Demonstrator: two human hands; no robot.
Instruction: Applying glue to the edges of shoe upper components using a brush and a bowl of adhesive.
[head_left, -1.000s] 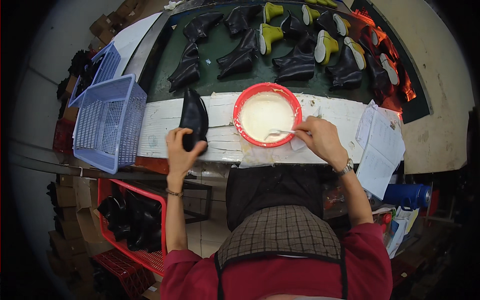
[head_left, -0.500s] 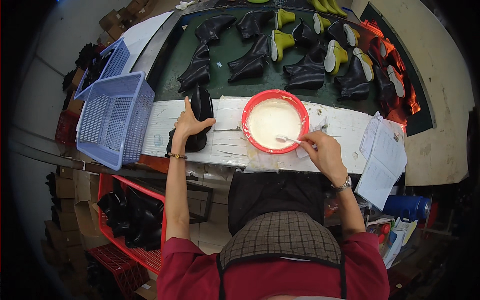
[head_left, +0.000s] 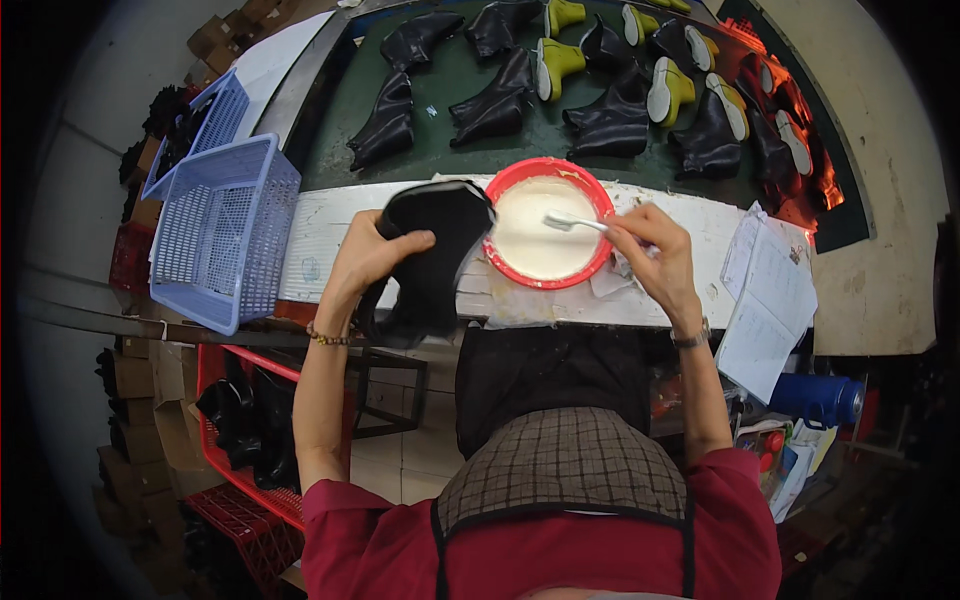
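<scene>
Where a second ago the black boot upper stood upright left of the red bowl, my left hand has now tilted it against the bowl's rim, fingers clamped on it. My right hand pinches the brush, bristles over white glue; I cannot see the upper's inner face.

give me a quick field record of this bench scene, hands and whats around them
left hand: left hand grips a black boot upper, held over the bench's near edge
right hand: right hand holds a brush, bristle end over the bowl
bowl: red bowl of whitish liquid on the white bench
behind bench: green surface with black boots, some on yellow-green forms
left side: blue baskets
right side: papers
</scene>
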